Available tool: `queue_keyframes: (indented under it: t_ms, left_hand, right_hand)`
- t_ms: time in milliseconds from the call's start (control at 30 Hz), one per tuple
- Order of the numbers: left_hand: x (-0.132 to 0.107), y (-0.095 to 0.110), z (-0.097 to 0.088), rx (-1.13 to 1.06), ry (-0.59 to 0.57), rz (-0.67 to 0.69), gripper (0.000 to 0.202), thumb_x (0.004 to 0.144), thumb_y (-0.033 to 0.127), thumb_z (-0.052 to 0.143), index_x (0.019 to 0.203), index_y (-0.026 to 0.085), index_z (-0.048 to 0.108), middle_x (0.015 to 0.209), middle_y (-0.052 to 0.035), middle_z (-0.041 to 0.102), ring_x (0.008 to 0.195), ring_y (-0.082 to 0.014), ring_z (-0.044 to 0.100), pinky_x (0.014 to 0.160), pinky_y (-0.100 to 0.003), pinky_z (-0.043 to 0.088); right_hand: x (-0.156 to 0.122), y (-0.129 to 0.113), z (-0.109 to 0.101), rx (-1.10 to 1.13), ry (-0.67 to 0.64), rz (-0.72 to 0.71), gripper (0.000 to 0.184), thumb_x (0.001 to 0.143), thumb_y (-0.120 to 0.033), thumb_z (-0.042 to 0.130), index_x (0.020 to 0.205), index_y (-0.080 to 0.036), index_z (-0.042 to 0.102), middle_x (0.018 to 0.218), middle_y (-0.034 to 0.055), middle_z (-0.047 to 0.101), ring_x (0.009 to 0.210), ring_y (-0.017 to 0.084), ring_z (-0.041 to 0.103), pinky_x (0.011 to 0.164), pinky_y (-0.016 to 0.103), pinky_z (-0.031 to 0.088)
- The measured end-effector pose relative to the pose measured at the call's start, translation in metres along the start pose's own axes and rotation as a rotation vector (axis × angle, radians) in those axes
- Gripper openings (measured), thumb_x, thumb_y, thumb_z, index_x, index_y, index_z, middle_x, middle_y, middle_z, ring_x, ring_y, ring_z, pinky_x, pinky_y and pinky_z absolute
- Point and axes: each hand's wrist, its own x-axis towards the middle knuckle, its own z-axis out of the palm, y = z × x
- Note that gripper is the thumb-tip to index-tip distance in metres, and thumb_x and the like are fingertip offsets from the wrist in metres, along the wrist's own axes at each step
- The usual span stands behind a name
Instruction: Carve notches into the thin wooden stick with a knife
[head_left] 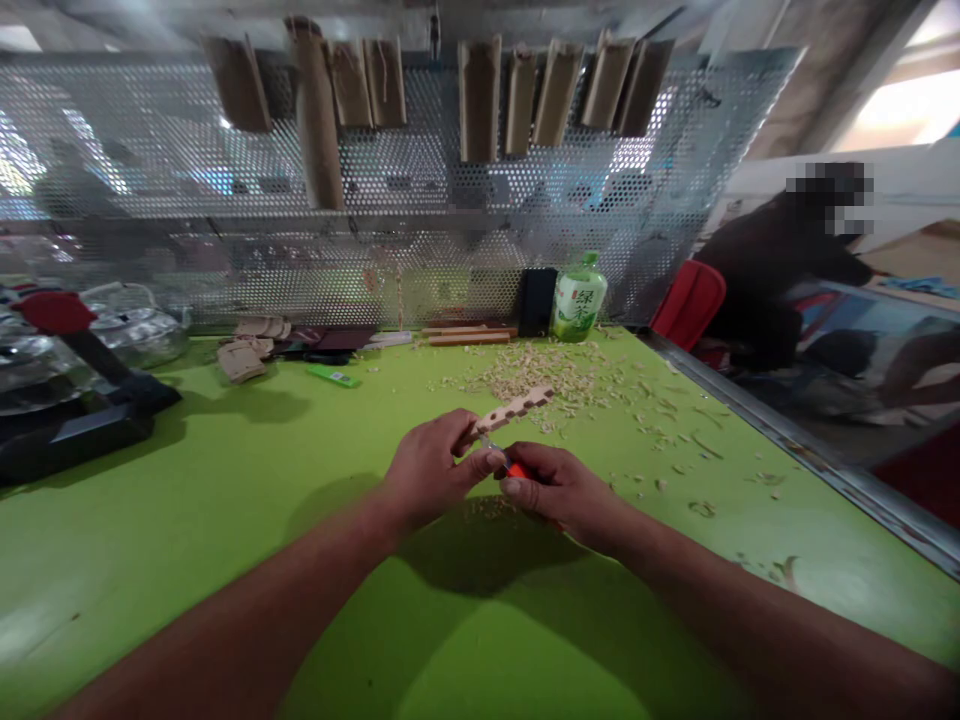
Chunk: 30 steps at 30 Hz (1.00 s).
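My left hand (431,468) is closed round one end of a pale notched wooden strip (521,404), which slants up and to the right above the green table (225,520). Right beside it, my right hand (555,488) grips a small knife with a red handle (517,469); its short blade touches the strip near my left thumb. Both hands almost touch each other. A thin scatter of shavings lies under them.
Wood shavings (559,378) are heaped behind the hands and spread to the right. A green bottle (579,300), a dark box (538,300), wooden sticks (469,335), a green lighter (334,376) and wooden pieces (244,358) line the perforated metal back wall. A black stand (71,405) sits left. A person (780,270) sits at right.
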Motion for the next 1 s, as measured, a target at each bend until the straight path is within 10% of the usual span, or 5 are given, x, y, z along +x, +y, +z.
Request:
queue_keyframes:
  t_ms: [467, 1000]
  left_hand:
    - [0.0, 0.001, 0.001, 0.113, 0.023, 0.088, 0.055, 0.091, 0.069, 0.026, 0.077, 0.019, 0.046, 0.064, 0.0009, 0.048, 0.055, -0.012, 0.039, 0.054, -0.026, 0.022]
    - [-0.001, 0.006, 0.007, 0.044, 0.026, -0.068, 0.052, 0.09, 0.069, 0.033, 0.08, 0.02, 0.048, 0.07, -0.0003, 0.053, 0.061, -0.0143, 0.046, 0.053, -0.026, 0.025]
  right_hand:
    - [-0.002, -0.003, 0.002, 0.008, 0.021, 0.006, 0.033, 0.08, -0.049, 0.066, 0.084, -0.018, 0.055, 0.06, -0.0072, 0.038, 0.052, 0.007, 0.034, 0.047, 0.023, 0.027]
    - [-0.001, 0.008, 0.004, -0.604, 0.366, -0.111, 0.021, 0.085, -0.04, 0.059, 0.082, -0.02, 0.058, 0.062, -0.0012, 0.054, 0.057, 0.012, 0.045, 0.054, 0.026, 0.03]
